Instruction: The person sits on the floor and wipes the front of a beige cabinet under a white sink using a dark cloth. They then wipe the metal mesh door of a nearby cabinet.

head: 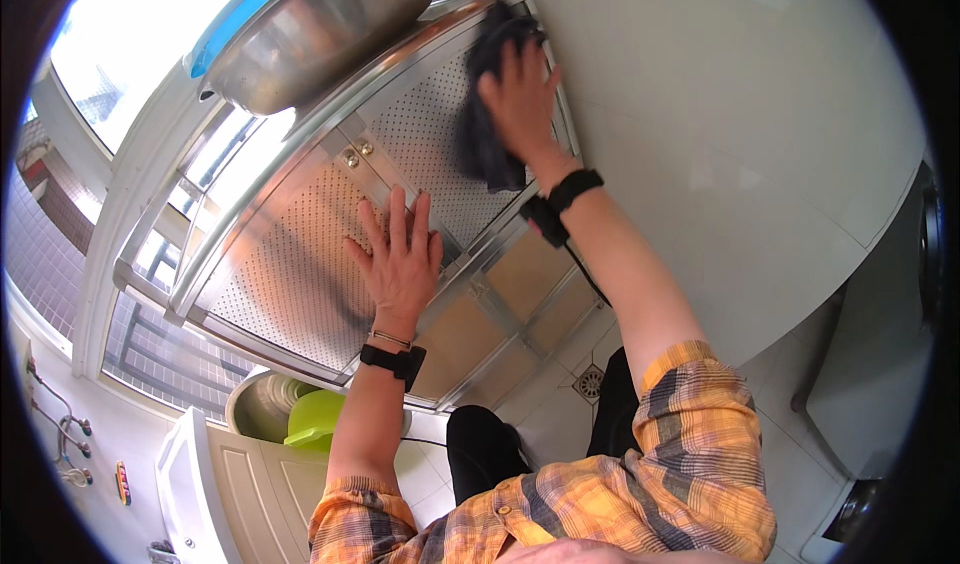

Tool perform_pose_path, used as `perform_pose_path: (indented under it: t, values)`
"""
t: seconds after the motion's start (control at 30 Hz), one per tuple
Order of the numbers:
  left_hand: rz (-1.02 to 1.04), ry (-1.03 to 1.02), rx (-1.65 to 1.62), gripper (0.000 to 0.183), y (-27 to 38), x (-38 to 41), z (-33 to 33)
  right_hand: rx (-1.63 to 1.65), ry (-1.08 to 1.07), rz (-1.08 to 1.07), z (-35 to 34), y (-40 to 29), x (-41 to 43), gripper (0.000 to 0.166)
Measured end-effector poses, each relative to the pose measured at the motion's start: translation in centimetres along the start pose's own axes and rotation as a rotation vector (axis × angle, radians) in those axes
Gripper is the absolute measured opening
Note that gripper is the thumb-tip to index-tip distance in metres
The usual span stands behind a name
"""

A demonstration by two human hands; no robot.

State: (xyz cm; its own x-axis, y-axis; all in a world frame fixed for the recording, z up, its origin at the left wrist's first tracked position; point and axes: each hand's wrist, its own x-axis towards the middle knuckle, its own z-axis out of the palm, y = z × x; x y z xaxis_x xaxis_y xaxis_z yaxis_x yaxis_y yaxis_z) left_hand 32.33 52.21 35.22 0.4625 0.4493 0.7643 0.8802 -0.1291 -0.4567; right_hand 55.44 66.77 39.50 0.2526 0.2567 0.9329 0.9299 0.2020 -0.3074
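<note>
My right hand (523, 102) lies over a dark grey cloth (491, 140), its fingers spread across it. The cloth lies against the right perforated metal door (420, 132) of a cabinet, near the door's right edge, and hides part of it. My left hand (401, 264) has its fingers apart and holds nothing. It is at the inner edge of the left perforated door (281, 264); whether the palm touches the metal I cannot tell. Two small round knobs (358, 153) sit side by side where the doors meet.
On the cabinet top stands a large stainless steel basin (322, 35), with a blue rim (247, 12) behind it. A white tiled wall (712, 113) closes the right side. Lower left are a green plastic basin (311, 417) and a white open door (184, 481). A floor drain (589, 384) lies below.
</note>
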Motion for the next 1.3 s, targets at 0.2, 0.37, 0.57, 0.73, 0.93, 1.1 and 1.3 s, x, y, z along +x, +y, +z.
perform_pose_path:
  t: [0.2,0.37,0.57,0.73,0.93,1.1,1.3]
  values:
    - [-0.006,0.025,-0.011,0.056,0.2,0.3,0.3,0.395,0.084,0.115,-0.7,-3.2,1.6,0.061]
    - [-0.015,0.011,-0.012,0.054,0.0,-0.2,0.0,0.191,-0.133,-0.281,-4.2,-4.0,-1.1,0.062]
    - [-0.008,0.037,0.02,0.053,0.4,0.4,-0.4,0.027,-0.003,0.036,-1.1,1.3,1.8,0.066]
    - [-0.006,0.041,-0.003,0.052,0.1,0.3,-0.3,0.046,-0.112,0.25,0.1,1.8,-5.6,0.067]
    - [-0.015,0.02,0.0,0.053,0.2,0.4,-0.2,0.079,-0.193,0.441,-2.0,2.0,-12.5,0.053]
    - [-0.024,0.008,-0.006,0.052,0.2,0.4,-0.1,0.337,-0.143,0.424,-3.8,3.1,-5.6,0.048]
    - [-0.009,0.019,-0.002,0.051,0.1,0.4,-0.5,0.198,0.086,0.025,-3.5,1.8,3.6,0.065]
